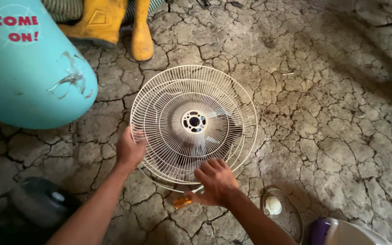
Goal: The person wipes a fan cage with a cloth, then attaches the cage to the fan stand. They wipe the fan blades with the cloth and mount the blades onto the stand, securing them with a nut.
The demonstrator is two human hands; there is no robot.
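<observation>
Left hand (129, 149): grip closed on the left rim of the fan guard (193, 124), fingers hooked through the wires. Right hand (215, 182): at the guard's lower edge, fingers curled down over the wires and resting on them; can't tell whether that grip is actually closed on anything. An orange screwdriver handle (182, 202) pokes out just left of and under the right hand, touching it or very close; contact hidden.

Fan guard: cream wire, round, lies roughly flat on the cracked earth floor (332, 113), centre frame. Looks like two grille halves stacked slightly offset, round hub with holes in the middle, dark shapes under the wires.

Around it: big turquoise cylinder (28, 72) upper left, scratched, well apart from the guard. Yellow rubber boots (114, 25) at the top edge, near the guard's far side. Dark round container (39, 204) lower left beside the left forearm. Clear round lid with white knob (275, 206) lower right, just beside the right forearm. White and purple object (341, 231) at the bottom right corner, cropped.
</observation>
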